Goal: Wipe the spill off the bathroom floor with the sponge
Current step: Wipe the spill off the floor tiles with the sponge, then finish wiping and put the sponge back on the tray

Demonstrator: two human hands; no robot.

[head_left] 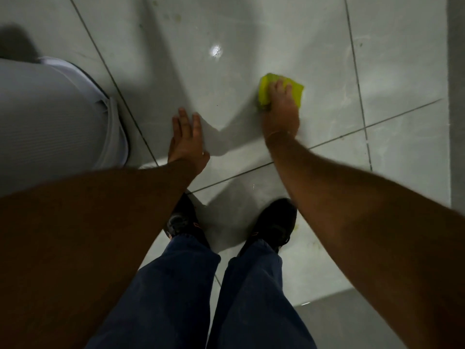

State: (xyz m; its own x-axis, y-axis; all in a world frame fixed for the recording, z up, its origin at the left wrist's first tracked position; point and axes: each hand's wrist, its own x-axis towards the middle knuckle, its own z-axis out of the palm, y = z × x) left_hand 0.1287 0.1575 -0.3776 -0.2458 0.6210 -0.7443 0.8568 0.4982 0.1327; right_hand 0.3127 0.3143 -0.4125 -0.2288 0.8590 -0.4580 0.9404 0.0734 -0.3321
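From the head camera, looking straight down, the right hand (280, 109) presses on a yellow-green sponge (297, 93) that lies flat on the pale tiled floor (226, 26); the fingers (276, 85) are curled over the sponge's top and the palm covers its near edge, so only the left end and the far right corner of the sponge show. A thin band circles the right wrist. The left hand (187, 139) holds nothing: it is spread wide, palm down, fingers straight and slightly apart, low over the same tile, though whether it rests on the floor or hovers just above it cannot be told. The two hands are well apart, with bare tile between them. No clear puddle is visible by the sponge; a bright glint of light (215, 50) shines on the tile beyond both hands, and faint yellowish marks (310, 244) lie on the floor beside the right shoe. To the left, a white rounded fixture (50, 122) reaches close to the left hand, its curved edge limiting room on that side. Dark grout lines (364, 127) cross just behind the right wrist and run up the right side. A darker grey strip (456, 96) borders the floor at the far right. Ahead of the sponge the tile is open. Below, two black shoes (273, 222) and blue trouser legs (251, 298) stand close behind the hands.
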